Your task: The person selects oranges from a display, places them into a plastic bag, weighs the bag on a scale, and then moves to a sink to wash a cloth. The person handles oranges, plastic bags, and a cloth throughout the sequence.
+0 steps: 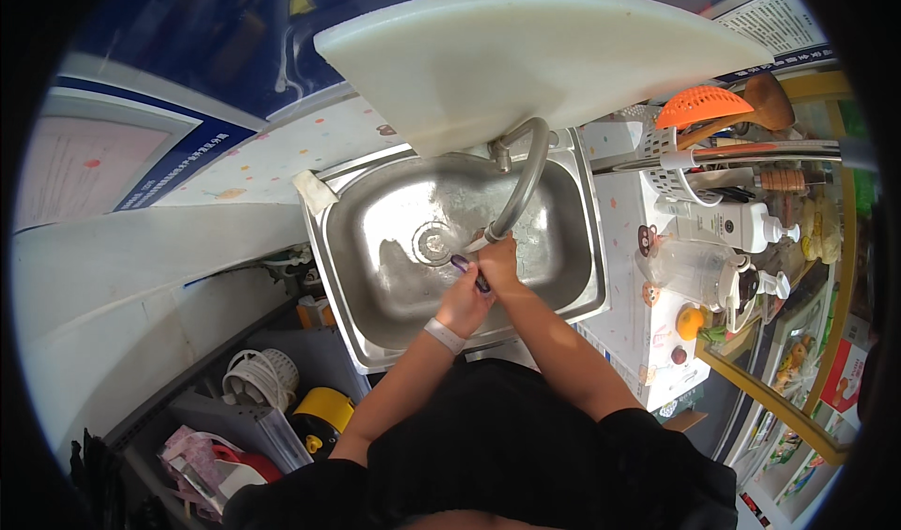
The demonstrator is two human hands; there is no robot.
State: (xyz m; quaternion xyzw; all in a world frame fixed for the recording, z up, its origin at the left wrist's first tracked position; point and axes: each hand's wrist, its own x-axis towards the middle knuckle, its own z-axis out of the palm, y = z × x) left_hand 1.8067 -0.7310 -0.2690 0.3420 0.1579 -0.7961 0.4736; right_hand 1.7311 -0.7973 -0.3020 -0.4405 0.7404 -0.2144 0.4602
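Observation:
My left hand [467,302], with a pale band on its wrist, grips a small dark purple looped object [460,263] over the stainless steel sink [402,292]. Its exact kind is hard to make out; it could be a tool's handle. Close beside it, my right hand [498,266] is at the outlet of the curved faucet [526,189]. The right fingers are partly hidden behind the spout's end, so what they hold does not show. A round drain [433,244] lies just left of both hands.
A large white cutting board [521,51] leans behind the faucet. Right of the sink stand a white utensil basket [658,143], pump bottles [732,226], a clear plastic jug [679,266] and an orange fruit [690,323]. A folded cloth [314,191] rests on the sink's left corner.

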